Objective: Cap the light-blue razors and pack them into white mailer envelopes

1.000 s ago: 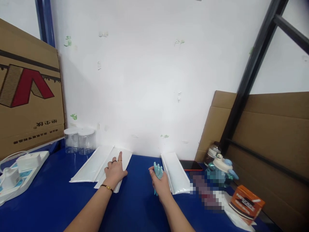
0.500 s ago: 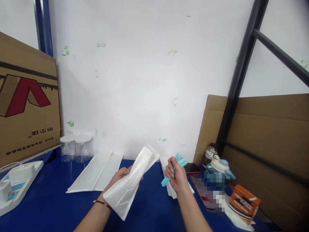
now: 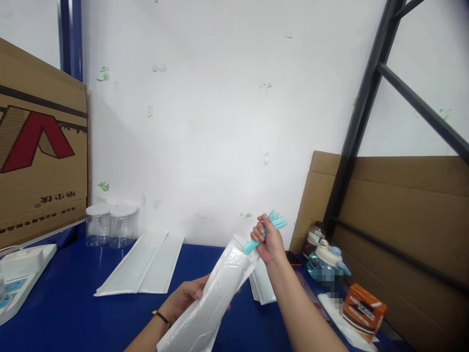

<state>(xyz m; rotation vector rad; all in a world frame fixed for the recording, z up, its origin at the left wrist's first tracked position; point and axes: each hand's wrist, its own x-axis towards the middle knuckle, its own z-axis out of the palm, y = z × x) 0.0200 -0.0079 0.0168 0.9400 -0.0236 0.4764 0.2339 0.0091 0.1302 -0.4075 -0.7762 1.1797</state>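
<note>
My left hand is closed round a long white padded mailer, tilted with its upper end to the right. My right hand grips a bundle of slim turquoise plastic sticks with wider, pointed upper ends; their exact kind is unclear. The bundle's lower ends are at the mailer's upper opening, and I cannot tell how far inside they reach. Behind my right forearm lies a stack of white mailers, partly hidden. Two more flat mailers rest on the blue table to the left.
Two clear jars with white lids stand by the wall. A white power strip lies at left. On the right are a teal bottle, a brown bottle, an orange box and phones. Cardboard stands along the right side.
The turquoise bundle has moved up and left to the mailer's opening; before, they were apart. My left hand has moved the mailer right and down. The camera view has shifted slightly.
</note>
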